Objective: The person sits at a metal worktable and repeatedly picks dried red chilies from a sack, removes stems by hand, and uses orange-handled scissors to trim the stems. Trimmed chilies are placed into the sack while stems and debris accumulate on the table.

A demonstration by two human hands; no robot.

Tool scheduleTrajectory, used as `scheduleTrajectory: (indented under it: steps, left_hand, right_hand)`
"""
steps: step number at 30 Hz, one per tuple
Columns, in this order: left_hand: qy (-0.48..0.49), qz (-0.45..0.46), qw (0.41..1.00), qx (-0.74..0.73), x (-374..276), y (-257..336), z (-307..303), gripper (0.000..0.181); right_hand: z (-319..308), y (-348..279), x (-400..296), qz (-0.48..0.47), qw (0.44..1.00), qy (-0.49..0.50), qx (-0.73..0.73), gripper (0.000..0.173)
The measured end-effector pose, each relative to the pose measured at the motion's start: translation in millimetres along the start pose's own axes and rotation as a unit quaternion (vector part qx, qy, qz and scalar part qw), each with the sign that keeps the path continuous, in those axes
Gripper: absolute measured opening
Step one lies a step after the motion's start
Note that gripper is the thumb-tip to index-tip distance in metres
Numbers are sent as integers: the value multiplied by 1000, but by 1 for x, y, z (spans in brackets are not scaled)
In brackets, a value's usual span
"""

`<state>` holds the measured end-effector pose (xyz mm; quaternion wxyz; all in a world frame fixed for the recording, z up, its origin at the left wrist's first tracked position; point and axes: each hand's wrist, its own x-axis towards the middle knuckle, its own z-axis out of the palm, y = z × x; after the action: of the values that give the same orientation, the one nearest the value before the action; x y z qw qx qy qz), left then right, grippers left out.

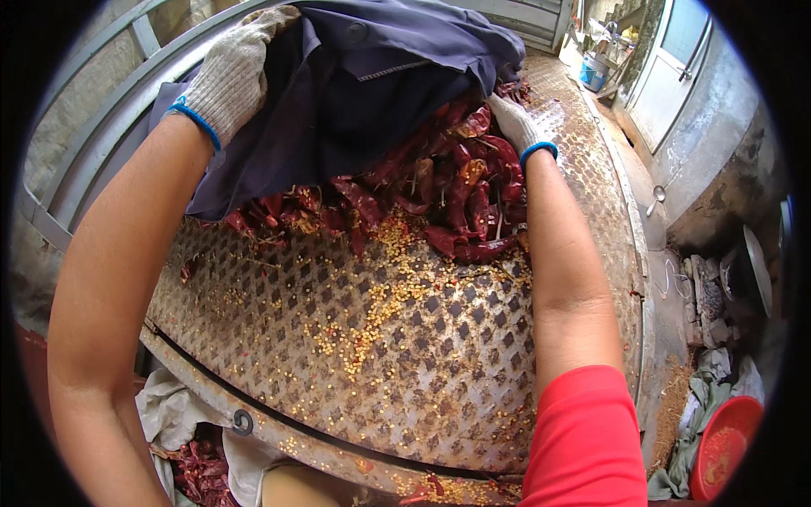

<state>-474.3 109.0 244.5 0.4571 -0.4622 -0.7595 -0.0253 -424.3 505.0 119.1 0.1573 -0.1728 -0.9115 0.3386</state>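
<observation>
A dark blue-grey cloth garment [380,44] with a button is spread between my two hands, above a heap of dried red chili peppers [456,190]. My left hand [234,73], in a white knit glove with a blue cuff, grips the garment at the upper left. At the heap's right side, my right hand [516,123], in a matching glove, touches the garment's right edge; its fingers are largely hidden by cloth and peppers. Yellow chili seeds [386,285] lie scattered over the diamond-patterned metal bed [456,355] in front of the heap.
Metal rails [108,120] run along the left and back. Below the bed's near edge [285,443], a white sack [171,405] stands beside more dried chilies [203,469]. At right are a red basin [728,443], a metal spoon [657,195], a door [671,76] and a bucket [593,71].
</observation>
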Motion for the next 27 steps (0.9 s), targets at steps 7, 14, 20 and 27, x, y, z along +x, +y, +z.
scheduleTrajectory:
  steps: [7,14,20,27]
  left_hand:
    - [35,37,998,21,1,-8,-8,61]
    - [47,38,998,20,16,-41,-20,60]
    - [-7,-3,998,-57,-22,-25,-11,50]
    - [-3,-36,986,-160,-31,-16,13,47]
  right_hand:
    - [18,-1,-29,-277,958,-74,-1,48]
    - [14,-20,-108,-216,942,-216,135,49]
    - [-29,6,-56,-53,997,-52,-25,63]
    - [30,-26,-21,-254,953,45,-158,38]
